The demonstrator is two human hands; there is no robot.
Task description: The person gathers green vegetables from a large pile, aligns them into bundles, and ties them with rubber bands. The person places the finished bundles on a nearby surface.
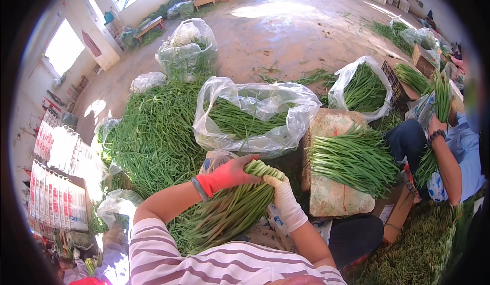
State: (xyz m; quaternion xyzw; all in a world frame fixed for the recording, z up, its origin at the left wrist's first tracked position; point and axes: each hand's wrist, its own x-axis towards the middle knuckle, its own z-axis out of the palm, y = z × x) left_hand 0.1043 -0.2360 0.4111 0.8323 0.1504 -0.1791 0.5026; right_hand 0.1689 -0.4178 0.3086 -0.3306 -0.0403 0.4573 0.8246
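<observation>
A thick bundle of green chive-like stalks [239, 204] lies across my lap, its cut ends together at the top and its longer ends spreading toward my left. My left hand [229, 174], in a red glove, is around the top of the bundle from the left. My right hand [285, 199], in a whitish glove, grips it near the ends from the right. Just beyond my hands stands an open clear plastic bag [306, 105] holding more stalks. To the right, a sheaf of stalks [352, 162] rests on a worn board [340, 204] with red ties beneath it.
A big heap of loose greens [160, 132] lies at the left. White printed crates [57, 199] are stacked farther left. A co-worker [455, 151] sits at the right holding stalks. Bundled stalks [417, 239] cover the floor at the lower right. A filled bag [365, 90] stands beyond the board.
</observation>
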